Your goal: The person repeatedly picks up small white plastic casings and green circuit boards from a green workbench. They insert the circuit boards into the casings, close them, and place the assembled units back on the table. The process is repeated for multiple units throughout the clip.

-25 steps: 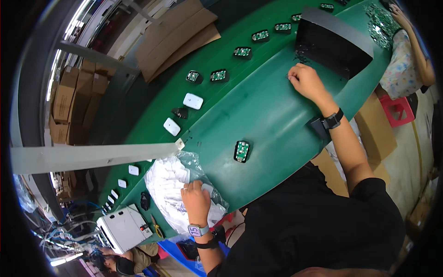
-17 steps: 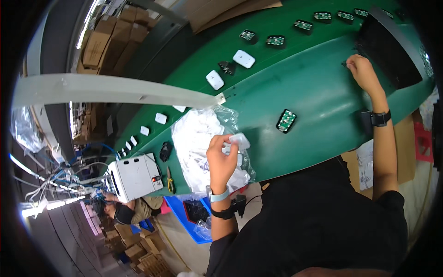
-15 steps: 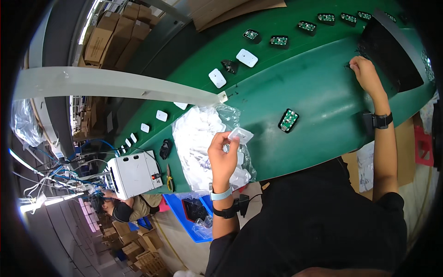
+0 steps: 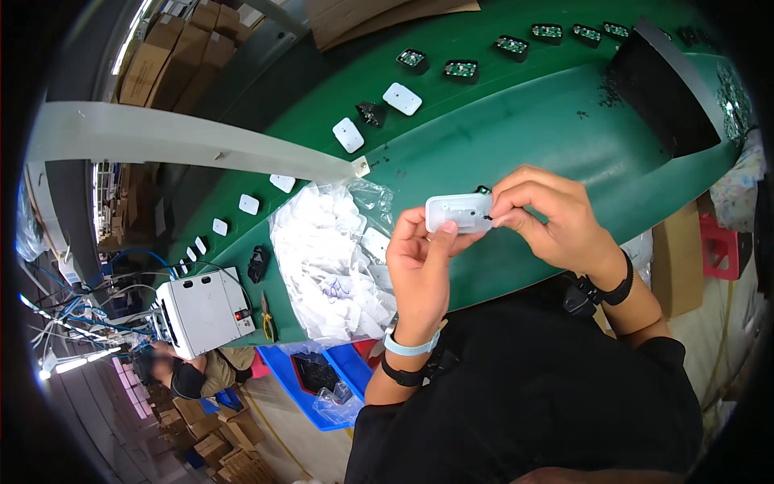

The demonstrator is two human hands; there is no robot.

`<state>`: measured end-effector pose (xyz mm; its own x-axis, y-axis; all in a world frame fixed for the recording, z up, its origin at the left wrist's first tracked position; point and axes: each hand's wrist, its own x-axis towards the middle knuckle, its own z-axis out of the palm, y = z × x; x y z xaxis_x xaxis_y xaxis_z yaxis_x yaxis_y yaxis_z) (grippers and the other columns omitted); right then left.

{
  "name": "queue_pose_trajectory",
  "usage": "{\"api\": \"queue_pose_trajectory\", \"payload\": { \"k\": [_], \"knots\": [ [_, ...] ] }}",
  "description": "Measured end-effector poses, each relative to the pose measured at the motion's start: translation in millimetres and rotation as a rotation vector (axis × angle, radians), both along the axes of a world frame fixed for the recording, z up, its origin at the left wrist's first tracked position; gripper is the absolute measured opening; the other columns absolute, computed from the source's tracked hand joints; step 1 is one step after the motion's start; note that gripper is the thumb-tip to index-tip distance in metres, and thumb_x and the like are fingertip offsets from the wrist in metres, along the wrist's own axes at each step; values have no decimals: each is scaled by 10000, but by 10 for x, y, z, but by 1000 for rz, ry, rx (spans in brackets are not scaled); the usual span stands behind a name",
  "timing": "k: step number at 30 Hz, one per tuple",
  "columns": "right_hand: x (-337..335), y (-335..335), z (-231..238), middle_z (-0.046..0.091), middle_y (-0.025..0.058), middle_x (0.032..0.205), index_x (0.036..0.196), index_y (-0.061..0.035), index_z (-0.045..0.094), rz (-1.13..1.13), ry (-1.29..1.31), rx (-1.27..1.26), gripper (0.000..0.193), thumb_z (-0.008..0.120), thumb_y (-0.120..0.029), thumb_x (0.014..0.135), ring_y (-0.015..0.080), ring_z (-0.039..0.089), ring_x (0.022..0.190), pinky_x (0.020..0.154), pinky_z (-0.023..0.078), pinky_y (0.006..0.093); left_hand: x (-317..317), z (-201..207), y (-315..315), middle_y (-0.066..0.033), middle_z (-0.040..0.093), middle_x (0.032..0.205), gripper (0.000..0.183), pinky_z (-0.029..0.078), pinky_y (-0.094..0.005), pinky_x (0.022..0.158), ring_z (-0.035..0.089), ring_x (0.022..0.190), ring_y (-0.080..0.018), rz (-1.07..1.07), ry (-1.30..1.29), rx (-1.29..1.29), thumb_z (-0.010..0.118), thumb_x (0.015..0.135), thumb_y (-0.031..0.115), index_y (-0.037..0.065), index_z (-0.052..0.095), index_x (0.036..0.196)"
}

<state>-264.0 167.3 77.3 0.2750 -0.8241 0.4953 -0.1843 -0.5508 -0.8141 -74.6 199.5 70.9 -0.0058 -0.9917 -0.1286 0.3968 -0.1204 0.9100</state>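
Observation:
My left hand (image 4: pixel 421 266) grips a white plastic cover (image 4: pixel 453 211) by its left end and lower edge, its hollow inner side facing up. At the cover's right end my right hand (image 4: pixel 556 211) pinches a tiny black piece (image 4: pixel 488 217), partly hidden by the fingertips. Just behind the cover a bit of a black housing (image 4: pixel 482 190) shows; my hands hide the rest. A clear bag of white plastic parts (image 4: pixel 318 258) lies left of my left hand. Small loose black pieces (image 4: pixel 610 93) are scattered beside a curved black sheet (image 4: pixel 669 101) at the far right.
Along the green belt at the back stand several black housings with green circuit boards (image 4: pixel 461 70) and white covers (image 4: pixel 401 98). A grey metal bar (image 4: pixel 210 145) crosses at left. Pliers (image 4: pixel 268 319) lie beside a white machine (image 4: pixel 205 310). A blue bin (image 4: pixel 330 421) sits below; a person (image 4: pixel 193 371) works beyond.
My right hand has come from the far right of the table to the white cover. My left hand has moved right with the cover, now in front of the circuit-board housing.

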Motion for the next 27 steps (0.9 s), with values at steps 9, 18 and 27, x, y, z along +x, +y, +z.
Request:
{"api": "queue_pose_trajectory", "payload": {
  "k": [9, 18, 27],
  "knots": [
    [190, -30, 97, 626, 110, 874, 875, 8, 628, -106, 136, -249, 197, 730, 88, 727, 265, 590, 742, 618, 491, 355, -24, 192, 61, -226, 670, 1142, 306, 607, -430, 927, 689, 1060, -273, 5, -72, -101, 549, 965, -65, -32, 449, 1253],
    [219, -65, 102, 604, 93, 853, 850, -5, 628, -59, 251, -272, 181, 730, 64, 717, 265, 587, 744, 584, 487, 345, 28, 73, 100, -218, 673, 1150, 417, 606, -374, 916, 691, 1031, -230, -3, -301, -187, 557, 959, -76, -79, 483, 1370],
    [280, -59, 96, 561, 60, 841, 824, -37, 611, -28, 381, -297, 145, 703, 7, 722, 234, 566, 752, 570, 478, 343, 93, 61, 128, -192, 699, 1094, 358, 626, -365, 847, 696, 993, -207, 6, -331, -163, 581, 965, -50, -76, 529, 1318]
  ]
}}
